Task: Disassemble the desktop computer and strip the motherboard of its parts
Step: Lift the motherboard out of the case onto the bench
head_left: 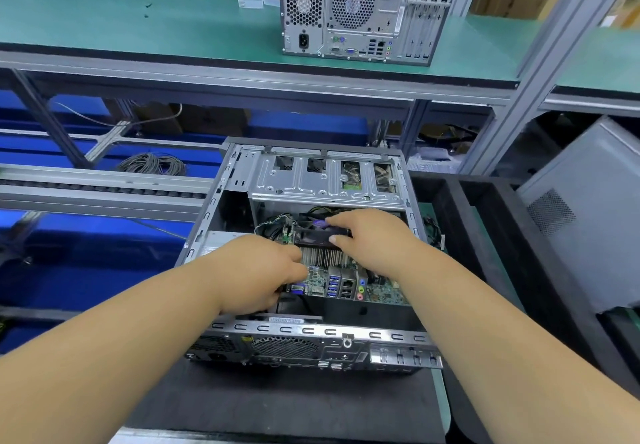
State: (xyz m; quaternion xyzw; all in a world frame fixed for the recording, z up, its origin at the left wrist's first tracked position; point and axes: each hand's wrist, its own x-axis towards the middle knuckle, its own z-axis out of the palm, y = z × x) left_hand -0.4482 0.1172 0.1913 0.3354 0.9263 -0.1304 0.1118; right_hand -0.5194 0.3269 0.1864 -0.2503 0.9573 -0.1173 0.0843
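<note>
An open desktop case (308,332) lies on its side on a dark mat in front of me. Inside it the green motherboard (384,293) sits tilted, its rear ports facing me. A finned heatsink with a black fan (320,235) stands on the board. My left hand (256,272) grips the board's near left edge beside the ports. My right hand (372,239) holds the fan and heatsink from the right, thumb and fingers curled around the top. A bundle of cables (273,227) lies left of the fan. A drive cage (322,175) spans the far end of the case.
A second closed tower (363,13) stands on the green upper shelf (138,24). A grey case panel (585,208) leans at the right beside black foam trays (485,221). A coil of grey cable (152,164) and a conveyor rail (104,187) lie to the left.
</note>
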